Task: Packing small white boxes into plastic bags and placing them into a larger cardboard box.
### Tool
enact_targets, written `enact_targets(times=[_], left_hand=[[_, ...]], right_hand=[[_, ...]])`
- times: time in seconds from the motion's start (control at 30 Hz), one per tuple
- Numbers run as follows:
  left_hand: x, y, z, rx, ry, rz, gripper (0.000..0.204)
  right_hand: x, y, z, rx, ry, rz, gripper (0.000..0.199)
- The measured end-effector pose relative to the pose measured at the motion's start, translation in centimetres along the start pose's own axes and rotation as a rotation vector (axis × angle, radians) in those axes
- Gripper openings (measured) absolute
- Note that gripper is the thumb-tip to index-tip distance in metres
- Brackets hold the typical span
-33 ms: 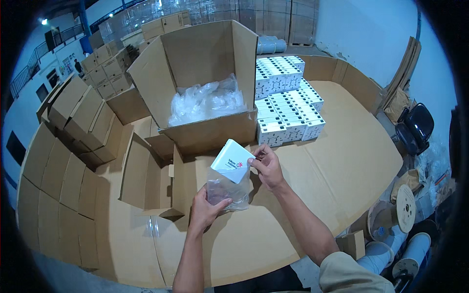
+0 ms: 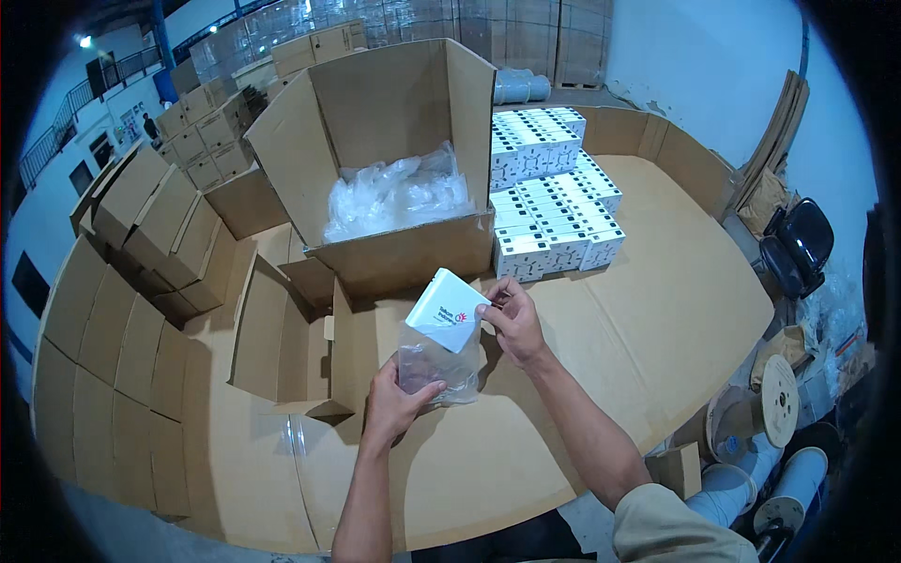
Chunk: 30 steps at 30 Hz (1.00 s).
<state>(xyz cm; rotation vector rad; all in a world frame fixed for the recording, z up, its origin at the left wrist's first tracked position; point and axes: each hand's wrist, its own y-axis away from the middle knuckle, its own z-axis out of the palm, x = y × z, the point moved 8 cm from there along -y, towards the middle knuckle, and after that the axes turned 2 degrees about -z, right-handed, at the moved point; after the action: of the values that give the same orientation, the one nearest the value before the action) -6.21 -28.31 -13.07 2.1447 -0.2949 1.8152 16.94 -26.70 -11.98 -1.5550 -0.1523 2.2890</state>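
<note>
A flat white square box (image 2: 445, 308) with small print and a red mark is tilted partway into a clear plastic bag (image 2: 437, 372). My right hand (image 2: 516, 321) pinches the right corner of the box between thumb and fingers. Lower down, my left hand (image 2: 398, 402) is closed on the side of the bag, with the thumb across its front. The lower part of the box shows only dimly through the film. Both hands are above the cardboard-covered table, in front of a large open carton (image 2: 404, 255).
Loose clear plastic bags (image 2: 399, 199) fill the large carton. Stacked white boxes (image 2: 554, 218) stand to its right. A narrow open carton (image 2: 305, 342) lies left of my hands, with brown cartons (image 2: 113, 375) farther left. Cable spools (image 2: 777, 402) and a black chair (image 2: 796, 246) are beyond the table's right edge.
</note>
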Motion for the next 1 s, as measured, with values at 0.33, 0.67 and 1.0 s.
enact_targets(times=[0.33, 0.67, 1.0], left_hand=[[0.0, -0.2, 0.1, 0.005, -0.014, 0.049, 0.049], [-0.2, -0.8, 0.5, -0.009, 0.130, 0.061, 0.052], [0.6, -1.4, 1.9, -0.046, 0.169, 0.045, 0.053]], right_hand=[[0.8, 0.1, 0.7, -0.088, 0.041, 0.073, 0.023], [0.8, 0.4, 1.6, -0.079, 0.061, 0.143, 0.021], [-0.2, 0.1, 1.0, -0.042, 0.217, 0.062, 0.009]])
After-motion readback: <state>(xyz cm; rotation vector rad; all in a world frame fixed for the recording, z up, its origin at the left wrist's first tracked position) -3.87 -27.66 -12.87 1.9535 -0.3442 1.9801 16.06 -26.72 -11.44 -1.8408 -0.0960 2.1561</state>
